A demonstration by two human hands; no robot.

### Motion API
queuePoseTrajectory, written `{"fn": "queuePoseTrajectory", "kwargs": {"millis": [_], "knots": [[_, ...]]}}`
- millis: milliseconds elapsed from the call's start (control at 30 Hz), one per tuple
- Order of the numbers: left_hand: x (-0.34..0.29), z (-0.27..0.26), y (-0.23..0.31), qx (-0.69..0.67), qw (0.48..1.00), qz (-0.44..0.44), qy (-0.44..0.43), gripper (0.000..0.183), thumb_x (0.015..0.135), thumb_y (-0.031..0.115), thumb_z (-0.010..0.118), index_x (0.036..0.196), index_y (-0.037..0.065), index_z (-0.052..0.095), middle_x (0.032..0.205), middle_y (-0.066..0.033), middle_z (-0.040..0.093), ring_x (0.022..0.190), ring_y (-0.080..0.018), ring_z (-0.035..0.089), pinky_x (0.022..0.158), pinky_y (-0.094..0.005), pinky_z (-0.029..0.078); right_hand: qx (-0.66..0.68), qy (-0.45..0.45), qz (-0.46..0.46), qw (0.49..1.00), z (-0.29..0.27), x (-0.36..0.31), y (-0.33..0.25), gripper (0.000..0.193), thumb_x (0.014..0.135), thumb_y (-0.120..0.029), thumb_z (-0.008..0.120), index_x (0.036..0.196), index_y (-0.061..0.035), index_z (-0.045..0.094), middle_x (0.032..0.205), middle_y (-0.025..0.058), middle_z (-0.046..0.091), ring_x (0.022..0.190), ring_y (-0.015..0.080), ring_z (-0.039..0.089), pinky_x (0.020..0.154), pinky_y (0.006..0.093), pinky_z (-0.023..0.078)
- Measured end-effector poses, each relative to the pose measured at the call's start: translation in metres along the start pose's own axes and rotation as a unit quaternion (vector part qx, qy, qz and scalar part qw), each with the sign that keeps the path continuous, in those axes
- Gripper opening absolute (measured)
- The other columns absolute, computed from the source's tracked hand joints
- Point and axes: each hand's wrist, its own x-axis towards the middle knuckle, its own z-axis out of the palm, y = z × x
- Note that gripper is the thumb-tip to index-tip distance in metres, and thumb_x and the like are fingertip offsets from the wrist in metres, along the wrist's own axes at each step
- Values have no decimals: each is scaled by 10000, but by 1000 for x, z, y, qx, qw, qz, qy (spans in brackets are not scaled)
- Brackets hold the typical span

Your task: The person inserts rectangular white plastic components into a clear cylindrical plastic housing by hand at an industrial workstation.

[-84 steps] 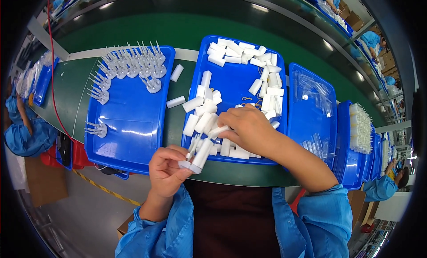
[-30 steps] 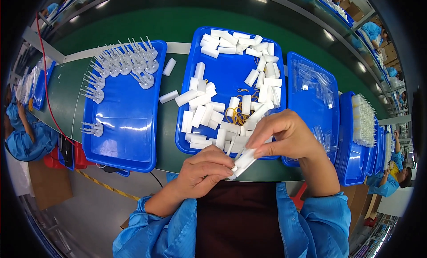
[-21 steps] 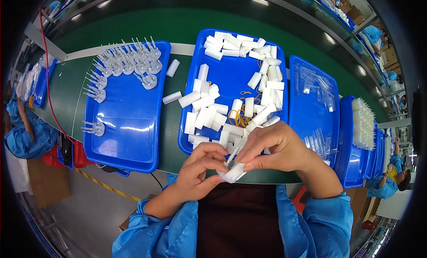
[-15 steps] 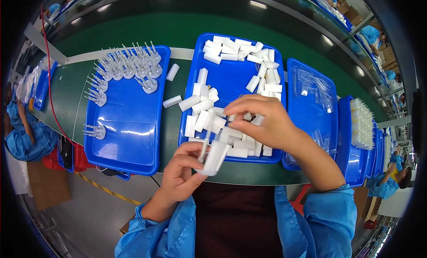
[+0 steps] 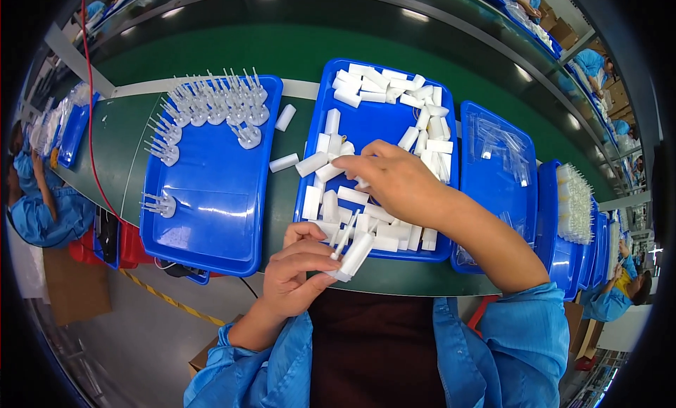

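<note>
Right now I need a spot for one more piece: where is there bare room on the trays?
The left blue tray is bare from its middle to its near edge, bordered by pronged pieces along the far and left sides. The middle blue tray has a smaller patch between white blocks and the right hand. Its near half is crowded.

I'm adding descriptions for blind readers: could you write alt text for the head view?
A person's left hand holds a pronged part with a white block on it, while the right hand reaches over white blocks in the middle blue tray. The left tray bears more pronged pieces; the right tray, clear plastic pieces.
</note>
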Motion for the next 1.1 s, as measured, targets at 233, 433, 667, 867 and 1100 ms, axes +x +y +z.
{"fn": "queuePoseTrajectory", "kwargs": {"millis": [233, 433, 667, 867, 1100], "knots": [[14, 14, 2, 41, 998, 11, -45, 204, 720, 104, 726, 918, 93, 678, 903, -39, 650, 910, -241, 482, 856, -356, 365, 14, 68, -69, 995, -15, -31, -2, 270, 751, -5, 594, 1008, -58, 532, 861, 97, 630, 727, 278, 625, 662, 364, 516], [18, 22, 6, 40, 996, -4, -79, 209, 710, 110, 730, 916, 125, 700, 900, -11, 647, 913, -241, 475, 805, -342, 379, -28, 26, -93, 995, -32, -43, 1, 209, 747, -37, 594, 953, -56, 562, 958, 85, 656, 734, 209, 625, 641, 319, 488], [19, 26, 6, 41, 994, 0, -96, 206, 715, 116, 728, 919, 126, 702, 904, -13, 645, 911, -241, 476, 797, -337, 383, -18, 89, -97, 991, -30, -54, 5, 238, 729, -53, 609, 967, -57, 620, 985, 74, 656, 761, 193, 629, 661, 302, 501], [19, 27, 5, 35, 995, -11, -98, 197, 718, 111, 722, 913, 115, 698, 905, -12, 643, 905, -239, 474, 811, -331, 384, 21, 80, -93, 992, -34, -59, 5, 352, 664, -9, 669, 1011, -53, 634, 1000, 92, 653, 866, 219, 644, 711, 310, 528], [22, 22, 7, 68, 989, 9, -133, 196, 718, 124, 714, 914, 118, 703, 898, -11, 631, 892, -240, 470, 804, -328, 381, 249, 29, -6, 968, -57, -68, 11, 355, 716, 7, 676, 1062, -72, 651, 1022, 111, 651, 885, 237, 642, 727, 303, 523]]}}
